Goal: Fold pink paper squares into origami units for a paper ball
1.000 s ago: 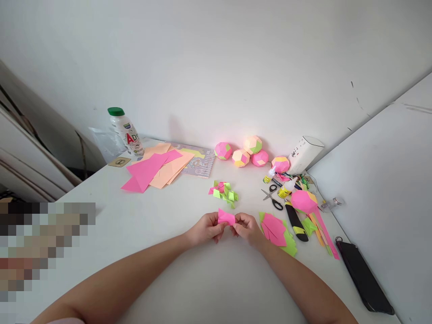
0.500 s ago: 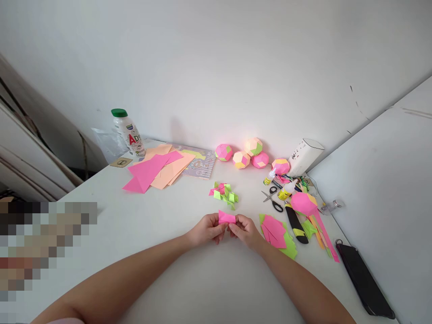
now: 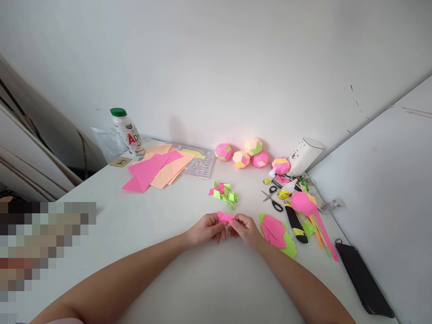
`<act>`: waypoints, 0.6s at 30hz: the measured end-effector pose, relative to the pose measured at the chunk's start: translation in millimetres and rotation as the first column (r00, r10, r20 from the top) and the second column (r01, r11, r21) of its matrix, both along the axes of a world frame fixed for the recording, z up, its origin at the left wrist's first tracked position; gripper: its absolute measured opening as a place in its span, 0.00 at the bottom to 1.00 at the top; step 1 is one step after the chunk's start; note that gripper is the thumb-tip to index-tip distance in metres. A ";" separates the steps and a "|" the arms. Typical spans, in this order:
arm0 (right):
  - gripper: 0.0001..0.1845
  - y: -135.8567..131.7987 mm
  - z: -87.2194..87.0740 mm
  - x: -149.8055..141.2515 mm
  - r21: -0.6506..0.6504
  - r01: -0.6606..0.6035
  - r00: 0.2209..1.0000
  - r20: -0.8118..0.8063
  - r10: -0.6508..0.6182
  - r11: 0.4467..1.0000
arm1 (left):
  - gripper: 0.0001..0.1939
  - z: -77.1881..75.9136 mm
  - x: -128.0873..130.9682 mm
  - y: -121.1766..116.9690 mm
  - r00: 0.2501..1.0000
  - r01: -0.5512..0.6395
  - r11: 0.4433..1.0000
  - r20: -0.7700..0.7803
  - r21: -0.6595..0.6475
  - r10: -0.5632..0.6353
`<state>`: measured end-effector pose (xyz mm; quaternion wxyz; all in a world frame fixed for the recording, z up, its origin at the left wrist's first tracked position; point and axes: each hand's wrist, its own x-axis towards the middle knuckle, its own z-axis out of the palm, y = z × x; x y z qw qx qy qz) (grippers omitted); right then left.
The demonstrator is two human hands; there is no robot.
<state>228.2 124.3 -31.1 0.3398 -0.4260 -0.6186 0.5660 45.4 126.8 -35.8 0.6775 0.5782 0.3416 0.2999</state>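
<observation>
A small folded pink paper [image 3: 225, 217] is pinched between both hands above the near middle of the table. My left hand [image 3: 209, 226] grips its left end, thumb in front and fingers behind. At its right end, my right hand [image 3: 245, 227] has thumb and fingers closed on the paper. Just beyond the hands lies a cluster of folded green and pink paper pieces [image 3: 225, 194]. To the right of my right hand is a stack of pink and green paper pieces [image 3: 275, 231].
Scissors [image 3: 272, 198], glue bottles [image 3: 286, 191], a black-and-yellow cutter [image 3: 296, 223] and a black phone [image 3: 364, 279] lie on the right. Paper balls [image 3: 241, 159] line the wall. Pink and peach sheets [image 3: 151, 170] and a white bottle [image 3: 128, 132] are at the back left.
The pink paper's visible face looks narrower as the fingers press on it. Both hands stay in nearly the same place.
</observation>
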 end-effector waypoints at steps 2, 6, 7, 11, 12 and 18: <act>0.17 -0.1 0.1 -0.2 0.017 0.007 1.000 -0.005 -0.007 1.000 | 0.18 0.3 0.1 0.0 1.000 0.009 1.000 0.002 0.012 -0.009; 0.18 -1.3 1.2 -1.0 0.028 0.037 0.999 -0.020 -0.036 0.999 | 0.18 4.0 0.7 -1.0 1.000 0.019 0.999 0.002 0.032 -0.019; 0.18 -1.6 1.8 -1.3 0.027 0.040 0.999 -0.021 -0.040 0.999 | 0.19 4.9 0.7 -1.3 1.000 0.021 0.999 0.001 0.035 -0.021; 0.19 -2.5 4.1 -1.7 0.027 0.045 0.999 -0.018 -0.045 0.999 | 0.20 6.6 0.3 -1.9 1.000 0.029 0.998 0.002 0.054 -0.029; 0.19 -2.5 4.5 -1.7 0.026 0.046 0.999 -0.018 -0.046 0.999 | 0.20 6.5 0.1 -1.9 1.000 0.030 0.998 0.001 0.058 -0.030; 0.18 -1.5 1.9 -0.8 0.022 0.038 0.999 -0.021 -0.038 0.999 | 0.19 4.8 2.0 -2.0 1.000 0.009 0.999 -0.020 0.031 -0.008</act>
